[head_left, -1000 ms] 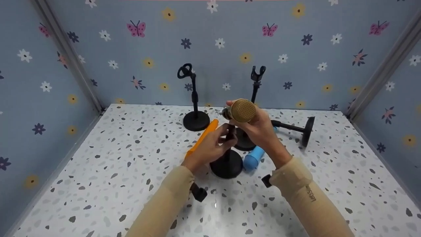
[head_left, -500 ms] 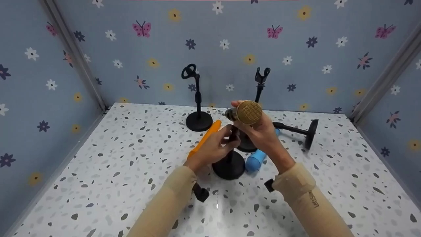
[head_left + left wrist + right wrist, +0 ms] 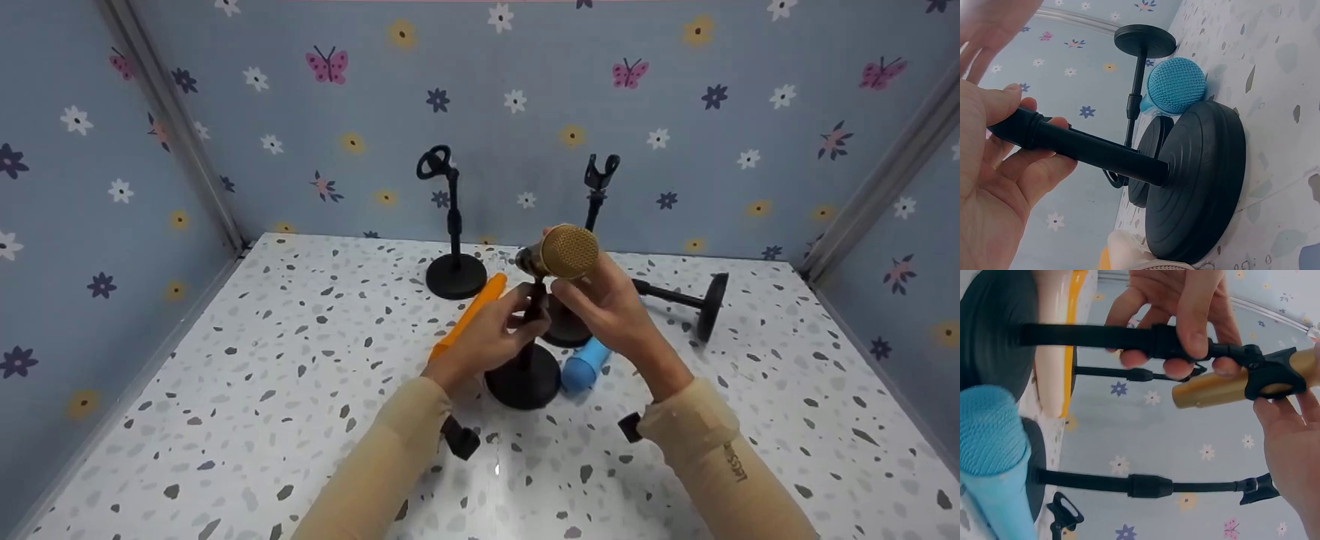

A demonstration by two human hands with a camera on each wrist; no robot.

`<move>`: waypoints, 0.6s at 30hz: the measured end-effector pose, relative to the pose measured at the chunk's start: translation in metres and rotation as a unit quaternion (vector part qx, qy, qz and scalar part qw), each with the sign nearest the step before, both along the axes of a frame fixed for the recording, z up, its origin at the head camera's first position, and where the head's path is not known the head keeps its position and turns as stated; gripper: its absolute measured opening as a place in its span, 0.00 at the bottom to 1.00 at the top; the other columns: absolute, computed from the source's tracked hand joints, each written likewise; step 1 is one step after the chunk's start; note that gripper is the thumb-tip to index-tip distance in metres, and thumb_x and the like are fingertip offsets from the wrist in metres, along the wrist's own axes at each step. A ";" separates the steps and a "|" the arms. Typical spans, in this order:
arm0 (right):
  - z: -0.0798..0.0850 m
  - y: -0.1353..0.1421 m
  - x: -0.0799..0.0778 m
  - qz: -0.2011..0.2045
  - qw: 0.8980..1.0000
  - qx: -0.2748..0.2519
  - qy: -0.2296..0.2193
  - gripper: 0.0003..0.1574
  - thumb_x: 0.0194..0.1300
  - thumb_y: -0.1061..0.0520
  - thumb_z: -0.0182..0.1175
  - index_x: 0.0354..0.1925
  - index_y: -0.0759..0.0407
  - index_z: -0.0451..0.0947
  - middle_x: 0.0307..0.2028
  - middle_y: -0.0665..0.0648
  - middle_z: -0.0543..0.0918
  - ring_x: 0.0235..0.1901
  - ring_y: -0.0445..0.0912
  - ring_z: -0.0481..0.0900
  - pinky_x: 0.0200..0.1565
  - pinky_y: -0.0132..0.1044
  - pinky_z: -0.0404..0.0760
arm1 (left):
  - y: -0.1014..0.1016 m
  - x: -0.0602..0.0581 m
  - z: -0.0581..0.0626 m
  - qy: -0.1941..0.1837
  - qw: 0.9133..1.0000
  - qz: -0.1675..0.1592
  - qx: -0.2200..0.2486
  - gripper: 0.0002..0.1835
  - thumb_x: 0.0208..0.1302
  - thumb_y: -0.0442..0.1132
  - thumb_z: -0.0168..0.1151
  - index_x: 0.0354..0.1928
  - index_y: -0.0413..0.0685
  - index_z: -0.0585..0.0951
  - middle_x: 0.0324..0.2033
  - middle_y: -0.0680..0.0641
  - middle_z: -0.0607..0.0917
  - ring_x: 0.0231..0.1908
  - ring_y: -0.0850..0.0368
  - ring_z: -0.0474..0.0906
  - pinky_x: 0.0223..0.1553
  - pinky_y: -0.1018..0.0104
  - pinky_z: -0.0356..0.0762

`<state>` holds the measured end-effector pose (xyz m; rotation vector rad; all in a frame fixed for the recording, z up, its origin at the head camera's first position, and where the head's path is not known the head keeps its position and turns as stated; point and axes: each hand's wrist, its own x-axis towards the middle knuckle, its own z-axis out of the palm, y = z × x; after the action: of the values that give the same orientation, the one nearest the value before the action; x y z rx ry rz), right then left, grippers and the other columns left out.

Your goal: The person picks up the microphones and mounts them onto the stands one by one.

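Observation:
My left hand [image 3: 484, 334] grips the upper pole of a black tabletop microphone stand [image 3: 523, 382], its round base down on the table. In the clip [image 3: 1275, 377] on top of that stand lies a gold microphone [image 3: 570, 251], tilted, its mesh head toward me. My right hand [image 3: 619, 311] holds the gold microphone near the clip, fingers behind it and thumb below its head. A blue microphone [image 3: 585, 366] lies just right of the stand's base. An orange microphone [image 3: 469, 315] lies left of the stand, partly behind my left hand.
Behind are two upright stands, a left one [image 3: 455, 276] with a ring-like clip and a middle one [image 3: 598, 180]. A further stand [image 3: 709, 306] lies on its side at right. A cream microphone [image 3: 1053, 343] lies beside the orange one. Patterned walls enclose the speckled table [image 3: 300, 360].
My right hand has shifted slightly right, its thumb coming away from the clip area. The left hand keeps its grip on the stand. The view has shifted a little.

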<state>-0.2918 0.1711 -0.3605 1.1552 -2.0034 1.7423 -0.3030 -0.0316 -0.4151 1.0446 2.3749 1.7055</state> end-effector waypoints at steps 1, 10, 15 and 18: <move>-0.001 0.002 0.000 -0.005 1.000 -0.001 -0.010 0.42 0.73 0.69 0.56 0.79 0.61 0.52 0.74 0.61 0.63 0.72 0.56 0.64 0.67 0.52 0.69 | -0.001 0.000 0.000 0.002 1.000 0.001 -0.001 0.18 0.74 0.41 0.61 0.61 0.45 0.72 0.56 0.47 0.80 0.62 0.52 0.77 0.56 0.61 0.79; -0.024 0.031 -0.009 -0.036 0.995 0.018 -0.088 0.52 0.70 0.69 0.61 0.81 0.56 0.45 0.75 0.58 0.61 0.73 0.52 0.62 0.69 0.48 0.66 | 0.000 -0.003 -0.004 0.004 1.000 -0.003 0.000 0.19 0.74 0.42 0.61 0.60 0.39 0.73 0.52 0.46 0.82 0.62 0.54 0.77 0.56 0.62 0.79; -0.041 0.040 -0.016 -0.046 0.983 0.140 -0.107 0.48 0.70 0.60 0.66 0.79 0.54 0.53 0.74 0.56 0.64 0.73 0.50 0.62 0.70 0.48 0.65 | 0.000 -0.003 -0.003 0.017 1.000 -0.004 0.001 0.16 0.75 0.40 0.60 0.57 0.38 0.73 0.49 0.45 0.81 0.60 0.52 0.78 0.56 0.62 0.79; -0.047 0.043 -0.017 -0.028 0.969 0.211 -0.129 0.50 0.69 0.56 0.67 0.79 0.57 0.51 0.75 0.60 0.62 0.74 0.54 0.61 0.70 0.51 0.64 | 0.000 -0.004 -0.002 0.022 1.000 -0.003 -0.002 0.15 0.75 0.40 0.60 0.55 0.40 0.73 0.48 0.47 0.81 0.59 0.52 0.79 0.56 0.63 0.80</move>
<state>-0.3089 0.2144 -0.4073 1.0091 -2.6300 1.5480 -0.3066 -0.0314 -0.4166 1.0978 2.3981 1.6914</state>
